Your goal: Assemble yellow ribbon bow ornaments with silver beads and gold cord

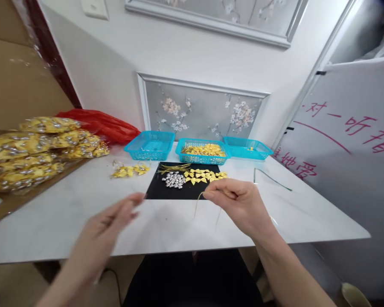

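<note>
My right hand (pixel 238 202) pinches a thin gold wire tie (pixel 196 204) that hangs down over the white table (pixel 166 230), just in front of a black mat (pixel 166 192). On the mat lie several yellow bows (pixel 202 175), a cluster of silver beads (pixel 174 179) and a bundle of gold ties (pixel 174 168). My left hand (pixel 110 221) hovers blurred to the left of the mat's front corner, fingers stretched out, holding nothing I can see.
Three blue baskets (pixel 150 146) (pixel 202 152) (pixel 248 148) stand at the back; the middle one holds yellow bows. Finished yellow pieces (pixel 129 170) lie left of the mat. Bags of yellow items (pixel 35 149) and a red bag (pixel 99 123) sit at left. A whiteboard (pixel 348 140) leans at right.
</note>
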### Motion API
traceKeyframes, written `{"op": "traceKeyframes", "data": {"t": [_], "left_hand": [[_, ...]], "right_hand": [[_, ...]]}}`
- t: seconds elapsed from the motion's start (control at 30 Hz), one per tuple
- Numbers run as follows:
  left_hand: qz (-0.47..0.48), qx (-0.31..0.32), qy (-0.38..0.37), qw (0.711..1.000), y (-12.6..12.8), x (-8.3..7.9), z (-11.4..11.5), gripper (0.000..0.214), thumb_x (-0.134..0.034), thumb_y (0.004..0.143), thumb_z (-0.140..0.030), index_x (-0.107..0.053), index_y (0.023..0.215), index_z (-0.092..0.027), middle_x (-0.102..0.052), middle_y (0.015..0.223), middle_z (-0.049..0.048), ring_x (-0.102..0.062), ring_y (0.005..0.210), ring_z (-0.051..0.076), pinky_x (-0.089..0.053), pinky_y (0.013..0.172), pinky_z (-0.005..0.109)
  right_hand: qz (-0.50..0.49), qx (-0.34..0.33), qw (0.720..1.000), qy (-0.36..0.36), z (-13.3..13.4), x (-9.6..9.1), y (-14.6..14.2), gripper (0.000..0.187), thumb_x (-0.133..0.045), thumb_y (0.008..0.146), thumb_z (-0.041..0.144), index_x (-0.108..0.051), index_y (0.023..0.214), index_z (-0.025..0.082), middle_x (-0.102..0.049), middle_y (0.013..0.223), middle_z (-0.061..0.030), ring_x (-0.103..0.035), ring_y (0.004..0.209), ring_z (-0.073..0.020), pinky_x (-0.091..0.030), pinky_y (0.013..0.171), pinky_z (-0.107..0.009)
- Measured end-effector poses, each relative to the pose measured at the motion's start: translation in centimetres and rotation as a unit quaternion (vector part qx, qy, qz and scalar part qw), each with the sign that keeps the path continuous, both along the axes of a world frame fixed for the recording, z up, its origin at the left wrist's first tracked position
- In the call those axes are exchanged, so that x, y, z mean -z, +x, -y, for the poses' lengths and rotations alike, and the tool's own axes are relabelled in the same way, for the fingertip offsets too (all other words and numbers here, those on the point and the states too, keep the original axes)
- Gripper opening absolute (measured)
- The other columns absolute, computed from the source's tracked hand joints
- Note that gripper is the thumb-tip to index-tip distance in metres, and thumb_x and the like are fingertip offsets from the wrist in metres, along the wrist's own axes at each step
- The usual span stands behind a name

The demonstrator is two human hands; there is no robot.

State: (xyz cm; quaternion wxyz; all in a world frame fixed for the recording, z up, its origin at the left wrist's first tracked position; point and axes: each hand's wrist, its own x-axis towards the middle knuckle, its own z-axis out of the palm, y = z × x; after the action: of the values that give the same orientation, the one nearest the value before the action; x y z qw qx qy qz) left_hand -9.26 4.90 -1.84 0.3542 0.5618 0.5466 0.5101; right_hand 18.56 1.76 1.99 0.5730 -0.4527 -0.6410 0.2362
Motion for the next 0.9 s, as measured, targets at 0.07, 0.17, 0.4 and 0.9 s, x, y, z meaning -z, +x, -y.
{"op": "traceKeyframes", "data": {"t": [0.07, 0.17, 0.4, 0.9], "left_hand": [[0.07, 0.105, -0.072, 0.989, 3.7, 1.1, 1.0, 0.068, -0.073, 0.078, -0.077, -0.084, 0.108, -0.016, -0.082, 0.124, 0.0191, -0.073, 0.121, 0.04, -0.063, 0.099, 0.051], [0.144, 0.192, -0.152, 0.959, 7.5, 1.5, 2.1, 0.062, -0.072, 0.082, -0.074, -0.086, 0.109, -0.019, -0.084, 0.12, 0.0188, -0.076, 0.117, 0.036, -0.066, 0.092, 0.046], [0.283, 0.23, -0.294, 0.883, 8.8, 1.4, 2.9, 0.047, -0.099, 0.061, -0.054, -0.088, 0.09, -0.019, -0.087, 0.094, 0.0113, -0.079, 0.084, 0.019, -0.061, 0.069, 0.021], [0.324, 0.251, -0.196, 0.891, 7.6, 1.1, 3.4, 0.032, -0.089, 0.082, -0.044, -0.068, 0.069, -0.023, -0.071, 0.092, 0.0001, -0.065, 0.094, 0.017, -0.059, 0.079, 0.023]], "right_hand": [[-0.007, 0.001, 1.0, 0.012, 0.1, -0.9, -0.1, 0.021, -0.074, 0.084, 0.037, -0.077, 0.07, 0.021, -0.033, 0.054, 0.0058, -0.035, 0.055, -0.0115, -0.037, 0.053, -0.026], [-0.032, -0.003, 0.999, 0.031, 0.1, -1.7, 0.0, 0.015, -0.075, 0.081, 0.032, -0.076, 0.07, 0.021, -0.028, 0.053, 0.0077, -0.032, 0.053, -0.0104, -0.039, 0.054, -0.026], [-0.039, 0.018, 0.999, 0.02, 0.2, -1.6, 0.7, 0.013, -0.074, 0.078, 0.032, -0.077, 0.071, 0.022, -0.029, 0.052, 0.0076, -0.03, 0.052, -0.0102, -0.034, 0.051, -0.026], [0.052, 0.094, 0.994, -0.015, 1.9, 2.8, 3.3, 0.019, -0.07, 0.087, 0.033, -0.076, 0.075, 0.02, -0.022, 0.056, 0.0083, -0.025, 0.051, -0.0111, -0.026, 0.05, -0.027]]}}
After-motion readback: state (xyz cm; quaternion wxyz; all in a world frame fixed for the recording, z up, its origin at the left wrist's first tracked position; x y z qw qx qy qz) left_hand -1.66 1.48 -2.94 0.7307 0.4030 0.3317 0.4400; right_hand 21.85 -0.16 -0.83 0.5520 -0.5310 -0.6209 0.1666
